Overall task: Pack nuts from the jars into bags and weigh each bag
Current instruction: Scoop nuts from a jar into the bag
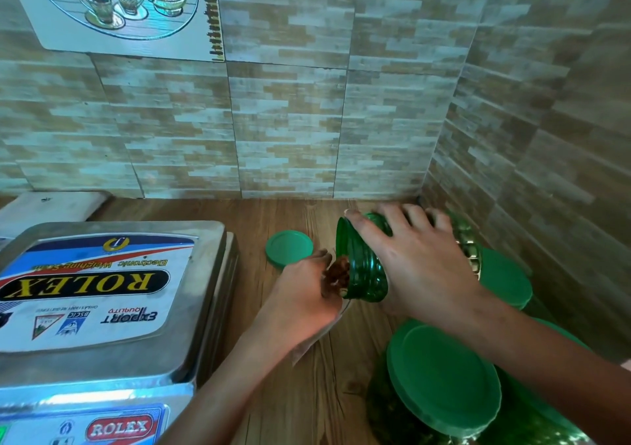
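The jar [362, 267] is gripped by the right hand [420, 267]; the left hand's [304, 297] hold cannot be told; nuts [336, 273] may be spilled by overtipping.

The bag [305, 348] is mostly hidden under the left grip [302, 296] — only a clear corner shows. The right grip [421, 267] covers much of the jar [363, 270]. The scale [102, 291] is cut by the left and near edges — its small print is unreadable. The lidded jars [444, 376] near right run off the frame.
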Motion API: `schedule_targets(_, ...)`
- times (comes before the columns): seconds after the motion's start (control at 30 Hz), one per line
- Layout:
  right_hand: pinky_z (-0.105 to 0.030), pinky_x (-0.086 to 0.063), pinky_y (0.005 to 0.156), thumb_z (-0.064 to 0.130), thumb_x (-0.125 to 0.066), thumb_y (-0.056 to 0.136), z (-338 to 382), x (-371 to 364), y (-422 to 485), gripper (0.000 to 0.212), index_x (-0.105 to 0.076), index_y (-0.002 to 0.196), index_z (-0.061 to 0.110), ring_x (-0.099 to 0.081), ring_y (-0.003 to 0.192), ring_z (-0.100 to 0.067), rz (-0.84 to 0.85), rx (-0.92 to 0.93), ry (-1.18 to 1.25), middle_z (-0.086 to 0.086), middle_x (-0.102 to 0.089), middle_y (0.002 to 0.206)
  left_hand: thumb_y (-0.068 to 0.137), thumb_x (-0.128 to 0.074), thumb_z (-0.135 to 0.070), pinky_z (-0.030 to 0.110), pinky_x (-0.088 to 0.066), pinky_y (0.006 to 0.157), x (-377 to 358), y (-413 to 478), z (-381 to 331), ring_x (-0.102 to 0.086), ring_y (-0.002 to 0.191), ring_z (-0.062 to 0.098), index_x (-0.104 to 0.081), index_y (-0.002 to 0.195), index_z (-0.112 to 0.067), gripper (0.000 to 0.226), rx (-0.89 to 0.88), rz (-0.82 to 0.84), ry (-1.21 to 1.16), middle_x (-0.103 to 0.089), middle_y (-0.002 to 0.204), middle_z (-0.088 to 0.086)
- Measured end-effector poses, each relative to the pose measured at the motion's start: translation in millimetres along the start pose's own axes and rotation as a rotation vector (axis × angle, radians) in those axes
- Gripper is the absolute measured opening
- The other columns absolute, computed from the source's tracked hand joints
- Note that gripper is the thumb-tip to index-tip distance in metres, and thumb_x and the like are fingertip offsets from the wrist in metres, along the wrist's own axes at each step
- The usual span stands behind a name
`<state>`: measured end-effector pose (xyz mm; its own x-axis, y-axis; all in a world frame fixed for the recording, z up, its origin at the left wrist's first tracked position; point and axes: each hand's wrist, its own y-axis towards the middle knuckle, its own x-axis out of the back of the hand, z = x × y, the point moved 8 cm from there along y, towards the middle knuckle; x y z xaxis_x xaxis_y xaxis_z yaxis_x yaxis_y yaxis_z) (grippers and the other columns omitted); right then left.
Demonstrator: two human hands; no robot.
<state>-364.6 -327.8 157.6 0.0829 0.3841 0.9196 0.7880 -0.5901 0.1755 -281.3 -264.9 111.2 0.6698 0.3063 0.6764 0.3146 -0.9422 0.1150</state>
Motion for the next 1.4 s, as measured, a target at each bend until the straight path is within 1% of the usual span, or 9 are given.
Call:
schedule_targets(0.1, -0.053, -0.031, 0.103, 0.028, -0.081, 0.063, 3.6, 4.9, -1.2, 0.111, -0.007, 0.145, 0.029, -0.037, 0.128, -0.031, -0.007, 0.056, -0.009, -0.01, -0.035, 0.143, 0.084, -0.055, 0.001, 0.009, -0.048, 0.059, 0.3, -0.4, 0.8, -0.059, 0.067, 0.002, -0.054, 0.121, -0.01, 0.038, 0.005, -0.013, -0.02, -0.056, 0.08, -0.012)
schedule_targets(0.37, -0.053, -0.022, 0.109, 0.017, -0.072, 0.074, 8.3, 13.3, -2.2, 0.106, 0.005, 0.146, 0.03, -0.023, 0.134, -0.031, 0.01, 0.12, 0.009, -0.011, -0.019, 0.149, 0.085, -0.056, -0.001, 0.01, -0.046, 0.057, -4.4, -0.2, 8.1, -0.057, 0.065, 0.0, -0.051, 0.125, -0.015, 0.042, 0.067, -0.004, -0.112, -0.058, 0.08, -0.01)
schedule_targets(0.53, -0.054, -0.02, 0.111, 0.013, -0.07, 0.075, 9.7, 13.3, -1.0, 0.104, 0.005, 0.146, 0.03, -0.022, 0.135, -0.031, 0.011, 0.138, 0.018, -0.01, -0.017, 0.15, 0.084, -0.056, 0.002, 0.008, -0.044, 0.051, -7.5, -1.0, 15.2, -0.058, 0.058, 0.003, -0.047, 0.129, -0.015, 0.048, 0.122, 0.009, -0.155, -0.06, 0.082, -0.003)
schedule_targets(0.63, -0.054, -0.02, 0.11, 0.009, -0.068, 0.076, 10.3, 14.9, -0.5, 0.103, 0.004, 0.146, 0.029, -0.022, 0.135, -0.032, 0.008, 0.145, 0.014, -0.011, -0.018, 0.15, 0.085, -0.056, 0.001, 0.009, -0.045, 0.052, -7.6, -0.2, 18.0, -0.057, 0.058, 0.002, -0.044, 0.133, -0.015, 0.052, 0.133, 0.007, -0.167, -0.063, 0.092, 0.0)
schedule_targets(0.77, -0.054, -0.019, 0.11, 0.009, -0.067, 0.077, 11.9, 17.4, -0.1, 0.1, 0.003, 0.146, 0.028, -0.023, 0.135, -0.032, -0.001, 0.156, 0.006, -0.011, -0.019, 0.15, 0.082, -0.057, 0.003, 0.012, -0.048, 0.052, -7.1, -0.4, 20.3, -0.059, 0.054, -0.002, -0.043, 0.133, -0.014, 0.056, 0.148, 0.021, -0.195, -0.059, 0.081, -0.002)
schedule_targets(0.9, -0.055, -0.019, 0.11, 0.013, -0.068, 0.077, 13.9, 18.6, 1.9, 0.101, 0.004, 0.146, 0.028, -0.023, 0.135, -0.032, -0.005, 0.165, -0.004, -0.011, -0.02, 0.149, 0.082, -0.058, 0.003, 0.011, -0.049, 0.053, -4.4, 0.2, 23.2, -0.059, 0.056, 0.0, -0.044, 0.132, -0.011, 0.054, 0.139, 0.008, -0.194, -0.065, 0.093, 0.004)
schedule_targets(0.97, -0.055, -0.02, 0.11, 0.013, -0.068, 0.077, 14.3, 18.8, 2.6, 0.101, 0.004, 0.146, 0.029, -0.023, 0.135, -0.032, -0.006, 0.167, -0.005, -0.011, -0.021, 0.149, 0.083, -0.057, 0.002, 0.013, -0.05, 0.053, -4.2, 0.4, 25.3, -0.06, 0.055, 0.001, -0.04, 0.136, -0.013, 0.058, 0.15, 0.005, -0.199, -0.064, 0.095, 0.003)
schedule_targets(1.1, -0.055, -0.019, 0.11, 0.014, -0.069, 0.077, 15.1, 19.1, 4.0, 0.101, 0.003, 0.146, 0.029, -0.023, 0.135, -0.032, -0.004, 0.169, -0.002, -0.011, -0.021, 0.148, 0.084, -0.057, 0.002, 0.012, -0.049, 0.052, -3.7, -1.1, 27.0, -0.059, 0.054, 0.001, -0.041, 0.135, -0.016, 0.056, 0.155, 0.01, -0.213, -0.062, 0.083, -0.001)
schedule_targets(1.4, -0.054, -0.019, 0.11, 0.023, -0.077, 0.072, 14.4, 14.2, 8.1, 0.109, 0.004, 0.146, 0.03, -0.023, 0.135, -0.031, 0.002, 0.155, 0.016, -0.009, -0.021, 0.148, 0.084, -0.059, -0.002, 0.012, -0.047, 0.053, -2.7, -0.4, 32.2, -0.061, 0.059, 0.001, -0.04, 0.136, -0.012, 0.056, 0.142, 0.018, -0.227, -0.064, 0.097, 0.0)
